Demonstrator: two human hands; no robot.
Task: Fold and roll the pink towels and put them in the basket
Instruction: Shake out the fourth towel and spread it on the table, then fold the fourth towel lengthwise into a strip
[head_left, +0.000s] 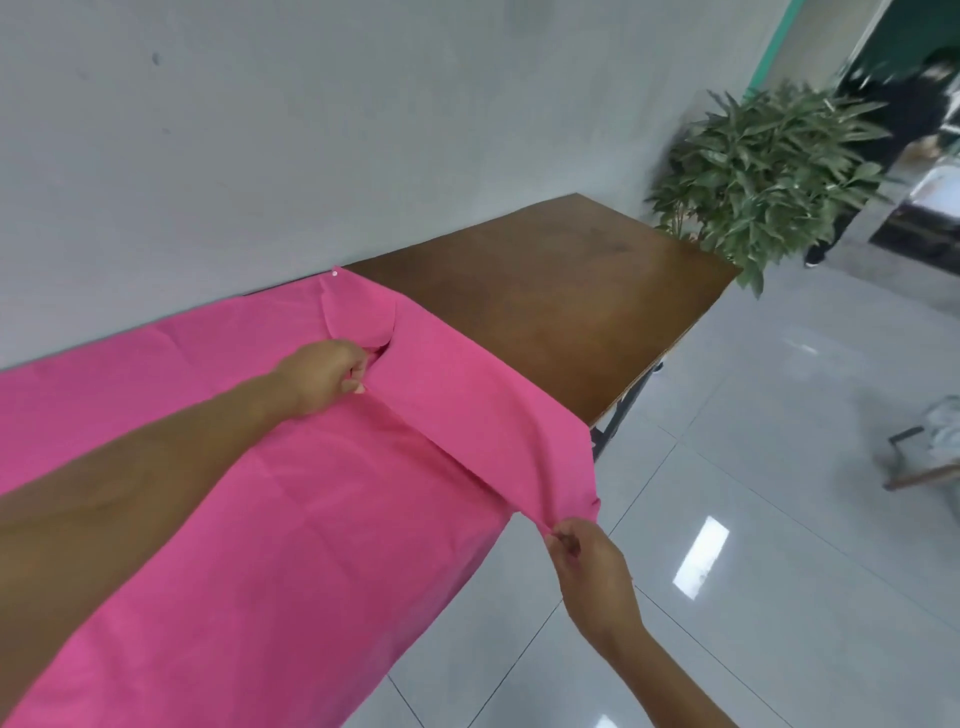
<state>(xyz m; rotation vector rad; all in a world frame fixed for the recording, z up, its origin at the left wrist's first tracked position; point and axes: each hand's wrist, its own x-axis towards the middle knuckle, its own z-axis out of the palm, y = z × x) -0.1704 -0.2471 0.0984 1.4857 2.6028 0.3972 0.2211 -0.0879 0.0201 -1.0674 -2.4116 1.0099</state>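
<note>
Left hand (327, 376) grips the far end, and right hand (584, 564) pinches the near corner, of a turned-over strip of the pink towel (249, 509) spread on the table (545, 296), which both should carry across evenly (taut, edges parallel).

The left arm (156, 467) is reaching far forward from the lower left, bare and nearly straight. The left hand (323, 375) is curling its fingers and thumb around a bunched fold of the pink towel (291, 519). The right arm (649, 675) is coming up from the lower right, wrist slightly bent. The right hand (584, 569) is pinching the towel's near corner between thumb and fingertips, holding it raised.
</note>
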